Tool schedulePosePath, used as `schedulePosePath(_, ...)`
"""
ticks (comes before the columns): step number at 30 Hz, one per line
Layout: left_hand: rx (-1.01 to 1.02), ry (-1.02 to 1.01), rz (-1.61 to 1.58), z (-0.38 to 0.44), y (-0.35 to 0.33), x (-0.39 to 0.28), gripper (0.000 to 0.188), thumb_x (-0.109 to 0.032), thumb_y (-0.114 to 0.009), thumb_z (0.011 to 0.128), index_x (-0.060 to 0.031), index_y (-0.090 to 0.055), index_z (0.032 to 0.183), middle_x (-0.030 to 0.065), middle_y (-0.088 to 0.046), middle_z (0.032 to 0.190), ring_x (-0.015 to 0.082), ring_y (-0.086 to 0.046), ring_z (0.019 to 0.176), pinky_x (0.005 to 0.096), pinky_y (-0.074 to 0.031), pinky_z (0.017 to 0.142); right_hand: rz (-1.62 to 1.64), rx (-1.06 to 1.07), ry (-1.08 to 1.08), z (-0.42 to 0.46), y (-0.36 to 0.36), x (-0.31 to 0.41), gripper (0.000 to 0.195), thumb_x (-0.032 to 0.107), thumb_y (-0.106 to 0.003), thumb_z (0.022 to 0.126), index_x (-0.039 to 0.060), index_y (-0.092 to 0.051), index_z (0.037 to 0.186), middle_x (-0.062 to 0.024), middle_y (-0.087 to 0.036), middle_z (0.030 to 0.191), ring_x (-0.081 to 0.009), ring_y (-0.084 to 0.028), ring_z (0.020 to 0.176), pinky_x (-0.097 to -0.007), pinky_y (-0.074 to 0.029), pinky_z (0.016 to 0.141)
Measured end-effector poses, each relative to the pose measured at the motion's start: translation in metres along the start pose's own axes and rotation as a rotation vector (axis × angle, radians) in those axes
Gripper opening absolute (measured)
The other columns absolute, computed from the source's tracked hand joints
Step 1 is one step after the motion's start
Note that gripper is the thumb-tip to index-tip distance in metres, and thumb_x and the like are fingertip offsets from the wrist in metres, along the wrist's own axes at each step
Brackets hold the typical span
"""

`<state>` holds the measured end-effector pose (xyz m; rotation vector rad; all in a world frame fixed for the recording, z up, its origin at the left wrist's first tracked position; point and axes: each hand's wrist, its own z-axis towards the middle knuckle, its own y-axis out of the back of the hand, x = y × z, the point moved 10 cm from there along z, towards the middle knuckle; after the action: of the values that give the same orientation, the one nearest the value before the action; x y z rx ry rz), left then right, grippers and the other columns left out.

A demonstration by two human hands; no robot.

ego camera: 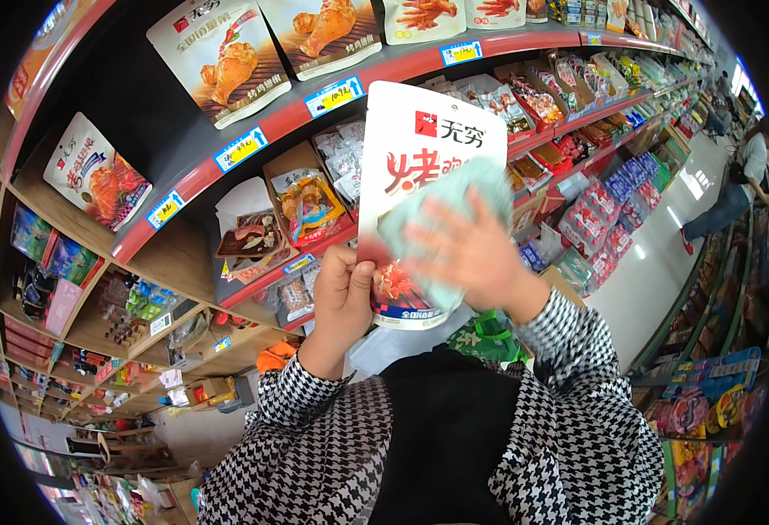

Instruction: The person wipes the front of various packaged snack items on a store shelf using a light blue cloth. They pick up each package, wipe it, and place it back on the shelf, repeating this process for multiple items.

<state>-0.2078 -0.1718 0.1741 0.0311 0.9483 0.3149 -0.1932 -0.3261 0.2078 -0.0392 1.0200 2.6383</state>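
Note:
Upright in front of me is a white stand-up snack pouch (384, 138) with printed writing and a picture of roasted food. My left hand (345, 292) grips its left edge near the bottom, thumb on the front. A pale green cloth (447, 275) lies flat against the pouch's face under my right hand (466, 252). That hand is motion-blurred, its fingers spread over the cloth, pressing it to the pouch. The cloth hides the middle and right of the print.
Larger chicken-snack pouches (227, 65) and a smaller pouch (99, 174) stand on the red-edged shelf (279, 125) with price tags. Lower down are boxes of packaged snacks (306, 197). Wooden cubbies (142, 308) run left. Shrink-wrapped packs (601, 223) sit by the aisle, where another person (729, 190) stands.

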Motion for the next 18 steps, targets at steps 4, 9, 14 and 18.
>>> schedulePosePath(4, -0.023, 0.055, -0.157, 0.0, -0.005, 0.003, 0.016, -0.018, -0.05, 0.101, -0.0048, -0.045, 0.094, 0.0007, -0.059, 0.081, 0.0033, -0.051, 0.07, 0.0197, -0.045, 0.064, 0.217, -0.287, -0.447, -0.005, 0.04, -0.097, 0.056, 0.003, -0.053, 0.078, 0.0133, -0.055, 0.133, -0.0096, -0.047, 0.146, -0.0325, -0.033, 0.141, -0.0509, -0.014, 0.117)
schedulePosePath(9, -0.12, 0.097, -0.213, 0.002, 0.012, 0.019, 0.011, -0.015, -0.046, 0.102, -0.005, -0.047, 0.096, 0.0049, -0.061, 0.102, 0.0067, -0.054, 0.09, 0.0239, -0.046, 0.082, 0.259, -0.345, -0.449, -0.031, 0.022, -0.08, 0.054, 0.007, -0.051, 0.081, 0.0109, -0.053, 0.135, -0.0108, -0.045, 0.147, -0.0346, -0.03, 0.142, -0.0528, -0.016, 0.116)
schedulePosePath(14, -0.335, 0.178, -0.383, 0.009, 0.036, 0.04, 0.012, -0.016, -0.045, 0.103, -0.0046, -0.048, 0.101, 0.0043, -0.061, 0.099, 0.0064, -0.054, 0.088, 0.0247, -0.047, 0.082, 0.418, 0.031, -0.251, -0.045, -0.023, 0.011, 0.051, 0.022, -0.057, 0.08, 0.0135, -0.056, 0.131, -0.0116, -0.049, 0.143, -0.037, -0.035, 0.139, -0.0551, -0.019, 0.115)
schedulePosePath(18, -0.395, 0.213, -0.466, 0.011, 0.051, 0.045, 0.012, -0.015, -0.043, 0.103, -0.0045, -0.048, 0.101, 0.0063, -0.061, 0.104, 0.0093, -0.058, 0.091, 0.027, -0.051, 0.083, 0.62, -0.042, -0.194, -0.058, -0.017, 0.024, 0.043, 0.019, -0.056, 0.086, 0.0102, -0.056, 0.128, -0.0145, -0.052, 0.139, -0.037, -0.043, 0.134, -0.0546, -0.028, 0.112)
